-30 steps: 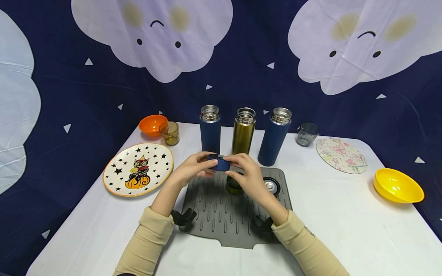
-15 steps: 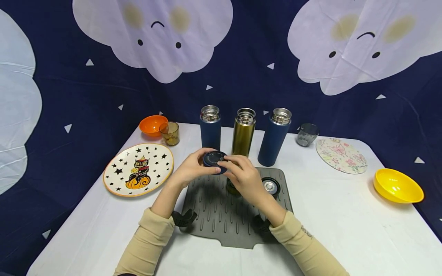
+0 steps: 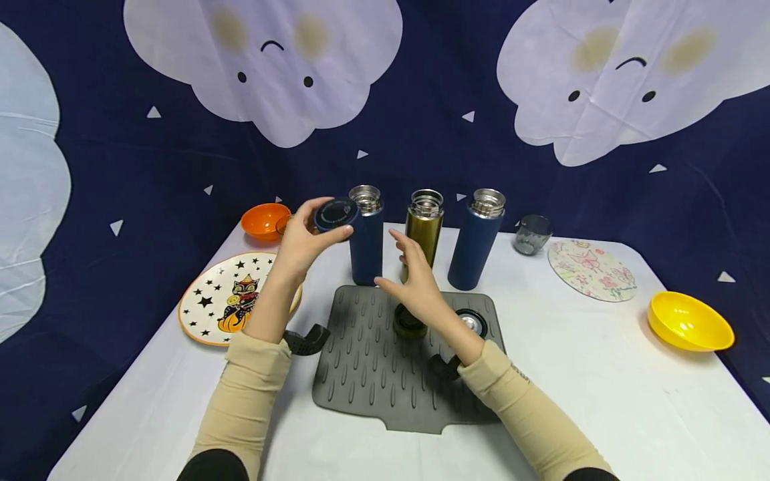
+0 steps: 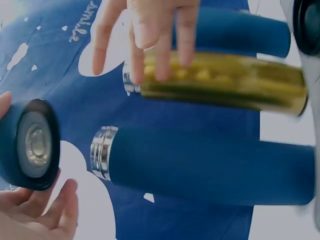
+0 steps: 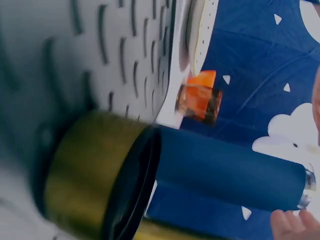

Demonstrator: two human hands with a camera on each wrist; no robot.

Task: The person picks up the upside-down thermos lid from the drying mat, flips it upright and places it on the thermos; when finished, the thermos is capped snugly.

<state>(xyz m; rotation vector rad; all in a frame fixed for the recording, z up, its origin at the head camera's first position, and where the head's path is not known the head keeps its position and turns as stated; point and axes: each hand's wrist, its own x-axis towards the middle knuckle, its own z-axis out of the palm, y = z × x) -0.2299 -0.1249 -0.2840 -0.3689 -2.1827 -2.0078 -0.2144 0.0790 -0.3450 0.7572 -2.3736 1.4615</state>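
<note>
My left hand (image 3: 299,244) grips a blue bottle lid (image 3: 335,215), its printed top facing up, beside the mouth of the left blue bottle (image 3: 367,250). In the left wrist view the lid's underside shows a metal disc, apart from the bottle's steel neck (image 4: 103,152). With fingers spread and holding nothing, my right hand (image 3: 418,287) hovers in front of the gold bottle (image 3: 426,230). Another blue bottle (image 3: 476,244) stands to the right; all three are uncapped. A gold lid (image 3: 410,329) and a dark-rimmed lid (image 3: 473,322) lie on the grey mat (image 3: 373,384).
At left are a cat-patterned plate (image 3: 207,300), an orange bowl (image 3: 265,222) and a partly hidden amber glass. A grey glass (image 3: 532,235), a floral oval board (image 3: 592,270) and a yellow bowl (image 3: 690,322) sit at right. A patterned cloth hangs behind.
Both hands were on the blue lid over the mat. The right hand has let go, and the left has carried the lid up and left to the left blue bottle's mouth.
</note>
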